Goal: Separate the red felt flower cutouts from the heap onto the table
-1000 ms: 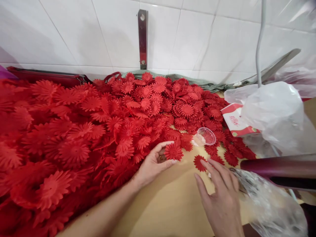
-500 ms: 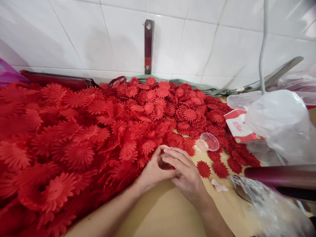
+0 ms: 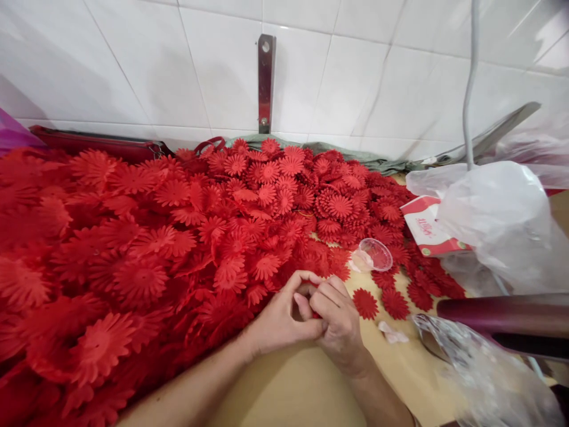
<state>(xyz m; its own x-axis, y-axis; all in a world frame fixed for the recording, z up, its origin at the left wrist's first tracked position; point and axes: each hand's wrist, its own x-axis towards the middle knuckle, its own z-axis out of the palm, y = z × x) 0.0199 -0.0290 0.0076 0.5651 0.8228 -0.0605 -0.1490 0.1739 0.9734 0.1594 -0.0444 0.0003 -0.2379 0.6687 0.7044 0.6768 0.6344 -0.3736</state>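
My left hand (image 3: 284, 317) and my right hand (image 3: 340, 320) meet over the front edge of the heap. The left thumb and fingers form a ring, their tips pressed against the right hand. My right fingers are curled and closed, touching the left fingertips. A small bit of red shows between them, seemingly a red flower piece, mostly hidden by the fingers. Beside and behind the hands spreads a large heap of red scalloped flower pieces (image 3: 267, 264). Two loose red flower pieces (image 3: 365, 303) lie flat just right of my right hand.
A clear round plastic lid (image 3: 377, 255) lies beyond the right hand, near a crumpled pale scrap (image 3: 393, 332). To the right are a red-and-white box (image 3: 429, 228), white plastic bags (image 3: 498, 201) and a dark purple object (image 3: 502, 317). A tiled wall (image 3: 213, 65) stands behind.
The right fingers, stretched out over the left fingertips before, have curled inward. The left index finger is now more arched. The heap looks unchanged.
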